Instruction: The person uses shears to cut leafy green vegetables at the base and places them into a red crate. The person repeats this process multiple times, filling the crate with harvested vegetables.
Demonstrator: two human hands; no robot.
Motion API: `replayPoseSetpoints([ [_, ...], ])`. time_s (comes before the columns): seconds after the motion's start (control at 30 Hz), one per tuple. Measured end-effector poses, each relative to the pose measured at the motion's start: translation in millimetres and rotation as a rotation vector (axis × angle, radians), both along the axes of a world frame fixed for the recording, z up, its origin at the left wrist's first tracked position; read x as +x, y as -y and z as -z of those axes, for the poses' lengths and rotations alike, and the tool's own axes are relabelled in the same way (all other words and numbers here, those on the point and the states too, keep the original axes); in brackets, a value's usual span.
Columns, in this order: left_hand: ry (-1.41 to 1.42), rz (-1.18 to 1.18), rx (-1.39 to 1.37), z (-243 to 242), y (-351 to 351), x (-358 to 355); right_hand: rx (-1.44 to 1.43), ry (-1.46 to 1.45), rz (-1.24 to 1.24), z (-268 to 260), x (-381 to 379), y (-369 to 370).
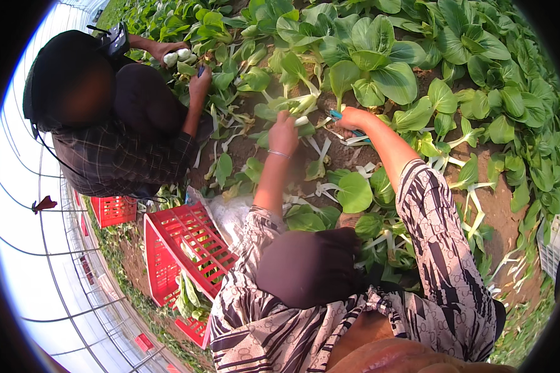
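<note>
My left hand, with a thin bracelet at the wrist, is closed on a pale-stalked bok choy. Motion blur and the fingers hide part of the grip. A white stalk end pokes out beside the fingertips. In my right hand is a teal-handled tool, held low over the soil; its working end is not clear. Just beyond that hand stands a large rooted bok choy with broad green leaves. Loose leaves and cut white stalks litter the ground between my arms.
At the left a co-worker crouches, holding white-based bok choy. Near my left elbow a red plastic crate is tilted, with greens inside, beside a clear plastic bag. Another red crate lies behind; a white crate stands far right.
</note>
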State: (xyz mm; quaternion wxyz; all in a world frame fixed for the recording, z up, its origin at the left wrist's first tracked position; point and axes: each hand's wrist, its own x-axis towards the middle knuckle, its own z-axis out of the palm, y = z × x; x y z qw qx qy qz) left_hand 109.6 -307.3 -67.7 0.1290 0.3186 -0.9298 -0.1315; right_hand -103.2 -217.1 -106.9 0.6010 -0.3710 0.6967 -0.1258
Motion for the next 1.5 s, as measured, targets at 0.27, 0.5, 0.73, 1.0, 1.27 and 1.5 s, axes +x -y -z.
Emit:
replayPoseSetpoints([
  [0.27, -0.326, 0.099, -0.058, -68.8, -61.0, -1.3, -0.6, 0.177, 0.749, -39.9, 21.9, -135.1],
  [0.5, -0.302, 0.328, -0.037, -90.4, -146.5, -35.5, -0.892, 0.413, 1.135, -90.1, 17.9, -171.4],
  [0.73, -0.342, 0.482, 0.078, -104.8, -183.9, -67.2, -0.895, 0.473, 1.05, -98.3, -9.7, -239.8],
  [1.0, -0.144, 0.389, 0.949, -121.9, -182.0, -95.5, -0.814, 0.343, 0.822, -94.1, -35.2, -304.6],
  [1.27, -0.138, 0.623, 0.571, -131.8, -184.6, -109.8, -0.814, 0.487, 0.952, -82.9, -21.7, -303.3],
  [1.5, 0.104, 0.54, 0.502, -104.3, -204.8, -119.0, -0.827, 0.73, 1.032, -89.9, -6.8, -292.6],
])
